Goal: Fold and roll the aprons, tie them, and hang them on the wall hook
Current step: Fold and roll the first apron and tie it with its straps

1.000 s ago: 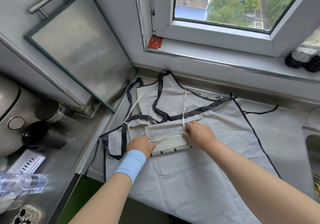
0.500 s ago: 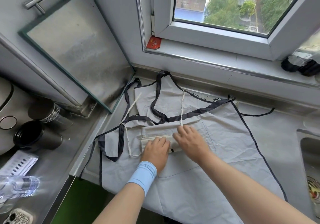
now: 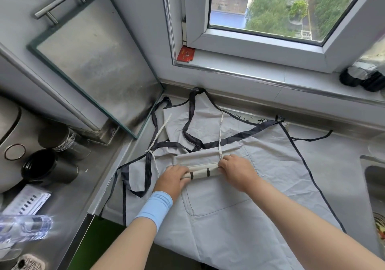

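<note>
A cream apron (image 3: 203, 172) with black stripes lies partly rolled into a short tube on top of a grey apron (image 3: 268, 188) with dark trim, spread flat on the counter. My left hand (image 3: 174, 177) grips the roll's left end, my right hand (image 3: 236, 170) its right end. The unrolled cream part (image 3: 198, 158) stretches just behind the roll. Two white ties (image 3: 220, 136) run from it toward the window. Dark straps (image 3: 188, 138) of the grey apron loop across its bib. No wall hook is in view.
A glass-fronted panel (image 3: 93, 61) leans at the back left. Dark metal cups (image 3: 49, 168), a clear bottle (image 3: 23, 230) and a white packet (image 3: 27, 203) crowd the left counter. A sink (image 3: 375, 186) is at the right edge. Dark bottles (image 3: 362, 77) stand on the sill.
The roll has become thicker and rounder, with its black stripes now showing on top. My left hand moved back to the left end after pressing the middle.
</note>
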`<state>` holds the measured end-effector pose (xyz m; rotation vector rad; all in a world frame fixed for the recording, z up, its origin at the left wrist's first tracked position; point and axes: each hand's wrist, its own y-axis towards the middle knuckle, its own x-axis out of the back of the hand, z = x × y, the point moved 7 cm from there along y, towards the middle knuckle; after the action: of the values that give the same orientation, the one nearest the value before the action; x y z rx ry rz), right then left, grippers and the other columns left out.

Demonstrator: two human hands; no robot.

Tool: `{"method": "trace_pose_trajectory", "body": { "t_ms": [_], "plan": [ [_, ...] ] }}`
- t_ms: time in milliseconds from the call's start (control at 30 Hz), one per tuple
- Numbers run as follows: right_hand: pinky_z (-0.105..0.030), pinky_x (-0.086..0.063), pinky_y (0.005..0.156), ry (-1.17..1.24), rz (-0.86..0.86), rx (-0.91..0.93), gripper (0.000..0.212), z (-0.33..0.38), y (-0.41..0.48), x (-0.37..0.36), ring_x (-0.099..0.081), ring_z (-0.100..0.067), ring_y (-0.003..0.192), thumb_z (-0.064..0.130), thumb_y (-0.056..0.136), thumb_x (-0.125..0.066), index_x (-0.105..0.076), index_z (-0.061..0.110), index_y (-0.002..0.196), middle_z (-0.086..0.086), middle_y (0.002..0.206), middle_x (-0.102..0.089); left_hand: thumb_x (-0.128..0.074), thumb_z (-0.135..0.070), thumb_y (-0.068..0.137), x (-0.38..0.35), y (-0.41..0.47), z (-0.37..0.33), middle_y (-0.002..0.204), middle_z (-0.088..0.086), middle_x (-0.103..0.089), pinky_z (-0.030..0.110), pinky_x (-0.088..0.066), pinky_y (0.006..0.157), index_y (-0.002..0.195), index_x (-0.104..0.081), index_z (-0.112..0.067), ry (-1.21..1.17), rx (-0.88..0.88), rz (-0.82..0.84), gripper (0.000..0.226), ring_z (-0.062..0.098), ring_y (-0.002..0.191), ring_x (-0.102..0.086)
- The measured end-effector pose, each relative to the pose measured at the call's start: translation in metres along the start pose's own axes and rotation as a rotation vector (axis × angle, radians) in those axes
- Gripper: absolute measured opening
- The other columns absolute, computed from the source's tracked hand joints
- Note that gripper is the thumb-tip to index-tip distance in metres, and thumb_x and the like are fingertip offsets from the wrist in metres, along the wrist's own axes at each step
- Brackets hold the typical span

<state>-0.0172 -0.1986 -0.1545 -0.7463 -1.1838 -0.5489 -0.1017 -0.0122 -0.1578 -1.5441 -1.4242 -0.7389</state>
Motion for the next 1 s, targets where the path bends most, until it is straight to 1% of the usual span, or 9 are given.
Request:
{"method": "trace_pose_trajectory", "body": {
  "t_ms": [233,333,500,600,700,767,833,900,1000],
  "plan": [
    [-0.034,-0.043,0.085,0.148,0.11,-0.287,0.033,-0.021,0.025,0.015,-0.055,-0.024,0.11,0.047,0.079,-0.072,-0.062,0.029,0.105,0.0,0.114,-0.055,-0.065,-0.026,0.087,0.006,0.021,0.011,0.105,-0.004,-0.054,0.026,-0.042,0.087,0.103,-0.065,-0.027,-0.225,0.239,0.065,0.016,0.02,0.102,-0.056],
    [-0.035,-0.04,0.09,0.03,0.1,-0.342,0.039,-0.024,0.031,0.019,-0.052,-0.023,0.109,0.054,0.071,-0.075,-0.062,0.031,0.1,0.001,0.109,-0.056,-0.064,-0.016,0.084,0.009,0.029,0.003,0.114,0.0,-0.047,0.031,-0.038,0.094,0.105,-0.064,-0.026,-0.07,0.295,-0.001,0.023,0.023,0.112,-0.046],
    [-0.037,-0.041,0.064,-0.305,-0.18,0.031,0.016,0.02,0.033,0.03,-0.054,-0.027,0.078,0.015,0.066,-0.067,-0.063,0.021,0.081,-0.004,0.084,-0.057,-0.081,-0.013,0.063,-0.011,0.024,-0.062,0.083,-0.002,-0.059,0.031,-0.049,0.059,0.089,-0.069,-0.025,0.299,-0.12,-0.094,0.032,0.021,0.07,-0.058],
    [-0.035,-0.042,0.057,-0.31,-0.254,0.218,0.014,0.038,0.022,0.018,-0.055,-0.025,0.07,0.012,0.065,-0.059,-0.065,0.02,0.074,-0.003,0.078,-0.055,-0.053,-0.013,0.079,-0.029,0.019,-0.054,0.107,0.0,-0.06,0.036,-0.05,0.084,0.113,-0.066,-0.022,0.265,-0.159,-0.02,0.038,0.024,0.096,-0.062],
    [-0.036,-0.044,0.061,-0.28,-0.262,0.284,0.022,0.027,0.009,-0.001,-0.056,-0.026,0.079,0.014,0.075,-0.051,-0.067,0.018,0.091,-0.003,0.088,-0.056,-0.036,-0.012,0.087,-0.045,0.011,-0.037,0.161,-0.004,-0.008,0.04,-0.003,0.12,0.153,-0.018,-0.023,0.317,-0.146,0.154,0.069,0.023,0.149,-0.007],
    [-0.04,-0.046,0.076,-0.228,-0.266,0.249,0.04,0.01,0.001,-0.012,-0.057,-0.029,0.096,0.016,0.081,-0.039,-0.064,0.014,0.113,-0.007,0.105,-0.061,-0.036,-0.018,0.092,-0.043,0.013,-0.033,0.159,-0.009,0.016,0.035,0.01,0.119,0.154,0.0,-0.028,0.298,-0.162,0.184,0.073,0.014,0.147,0.016],
    [-0.047,-0.041,0.1,-0.127,-0.235,0.206,0.052,-0.006,-0.003,-0.022,-0.051,-0.031,0.124,0.022,0.086,-0.037,-0.056,0.013,0.134,-0.01,0.134,-0.058,-0.036,-0.024,0.093,-0.042,0.018,-0.032,0.16,-0.008,0.017,0.035,0.009,0.12,0.154,-0.001,-0.029,0.28,-0.179,0.211,0.07,0.012,0.147,0.017],
    [-0.049,-0.022,0.118,-0.013,-0.1,0.188,0.06,-0.014,-0.001,-0.032,-0.03,-0.028,0.146,0.034,0.093,-0.033,-0.042,0.012,0.148,-0.009,0.156,-0.037,-0.038,-0.027,0.094,-0.042,0.023,-0.029,0.161,-0.007,0.013,0.036,0.007,0.12,0.154,-0.006,-0.029,0.241,-0.178,0.262,0.069,0.011,0.148,0.014],
    [-0.042,-0.002,0.121,0.128,0.137,0.148,0.078,-0.018,0.008,-0.032,0.004,-0.018,0.15,0.053,0.088,-0.016,-0.018,0.018,0.157,0.0,0.164,-0.002,-0.042,-0.027,0.095,-0.038,0.025,-0.031,0.162,-0.008,0.003,0.034,0.003,0.12,0.153,-0.016,-0.032,0.176,-0.142,0.277,0.064,0.011,0.149,0.006]
  ]
}}
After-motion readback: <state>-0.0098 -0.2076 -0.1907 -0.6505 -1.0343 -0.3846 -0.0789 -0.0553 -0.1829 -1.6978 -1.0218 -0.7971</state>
